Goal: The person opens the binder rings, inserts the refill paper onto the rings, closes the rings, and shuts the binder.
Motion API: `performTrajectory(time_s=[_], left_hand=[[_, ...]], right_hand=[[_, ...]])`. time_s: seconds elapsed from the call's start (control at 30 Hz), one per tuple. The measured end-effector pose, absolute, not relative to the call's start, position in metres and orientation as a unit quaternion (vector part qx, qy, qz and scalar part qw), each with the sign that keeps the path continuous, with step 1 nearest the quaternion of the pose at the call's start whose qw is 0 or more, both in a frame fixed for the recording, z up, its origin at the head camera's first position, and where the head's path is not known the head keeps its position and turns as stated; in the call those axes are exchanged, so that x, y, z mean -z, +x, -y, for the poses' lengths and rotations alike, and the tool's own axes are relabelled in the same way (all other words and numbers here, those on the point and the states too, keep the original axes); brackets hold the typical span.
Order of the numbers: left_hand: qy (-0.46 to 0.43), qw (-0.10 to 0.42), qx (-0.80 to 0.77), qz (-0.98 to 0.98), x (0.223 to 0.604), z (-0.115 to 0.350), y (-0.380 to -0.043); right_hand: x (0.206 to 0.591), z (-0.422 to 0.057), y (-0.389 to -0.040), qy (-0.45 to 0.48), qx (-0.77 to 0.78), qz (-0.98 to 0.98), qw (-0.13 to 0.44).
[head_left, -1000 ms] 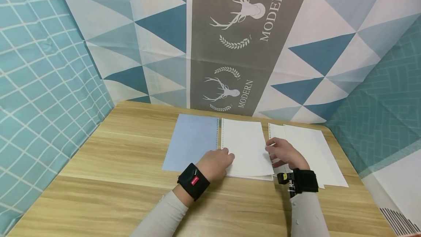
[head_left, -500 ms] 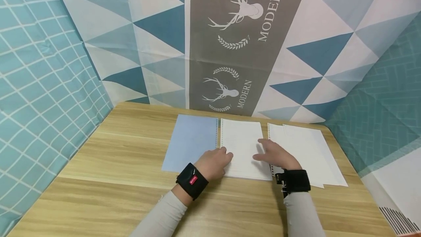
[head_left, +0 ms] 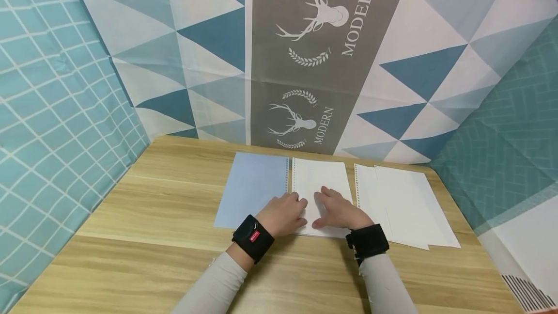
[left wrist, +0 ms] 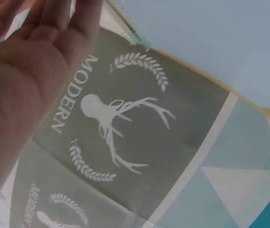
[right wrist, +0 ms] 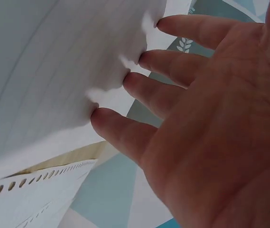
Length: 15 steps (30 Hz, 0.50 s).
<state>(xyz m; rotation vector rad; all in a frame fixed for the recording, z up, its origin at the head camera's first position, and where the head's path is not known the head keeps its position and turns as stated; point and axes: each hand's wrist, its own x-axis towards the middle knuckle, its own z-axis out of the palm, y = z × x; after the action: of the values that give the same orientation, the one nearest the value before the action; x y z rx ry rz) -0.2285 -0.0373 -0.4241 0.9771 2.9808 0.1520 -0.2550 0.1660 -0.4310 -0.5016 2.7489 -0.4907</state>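
Note:
A stack of white, faintly lined loose-leaf paper [head_left: 320, 173] lies on the wooden table, with punched holes along its left edge. Beside that edge is a light blue punched sheet [head_left: 253, 183]. My left hand [head_left: 281, 214] rests at the stack's lower left, fingers over the hole edge; its fingertips are largely hidden. On the stack's lower half, my right hand [head_left: 342, 211] has its fingers spread. The right wrist view shows several of its fingertips [right wrist: 130, 78] touching the lined page [right wrist: 40, 71].
To the right, overlapping white punched sheets [head_left: 410, 202] lie on the table [head_left: 152, 197]. A patterned cloth [head_left: 209, 62] hangs behind the table, with teal cloths at both sides. Black bands [head_left: 368, 240] circle both wrists.
My right hand has moved left from the stack's right edge onto the page, toward my left hand. The page's lower right corner, slightly raised earlier, now lies flatter. My left hand has barely moved.

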Motion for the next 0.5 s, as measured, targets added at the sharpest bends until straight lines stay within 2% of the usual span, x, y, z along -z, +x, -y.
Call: performTrajectory(time_s=[0.5], left_hand=[[0.277, 0.006, -0.037, -0.96, 0.442, 0.045, -0.241]], right_hand=[[0.432, -0.164, -0.253, -0.16, 0.156, -0.961, 0.162]])
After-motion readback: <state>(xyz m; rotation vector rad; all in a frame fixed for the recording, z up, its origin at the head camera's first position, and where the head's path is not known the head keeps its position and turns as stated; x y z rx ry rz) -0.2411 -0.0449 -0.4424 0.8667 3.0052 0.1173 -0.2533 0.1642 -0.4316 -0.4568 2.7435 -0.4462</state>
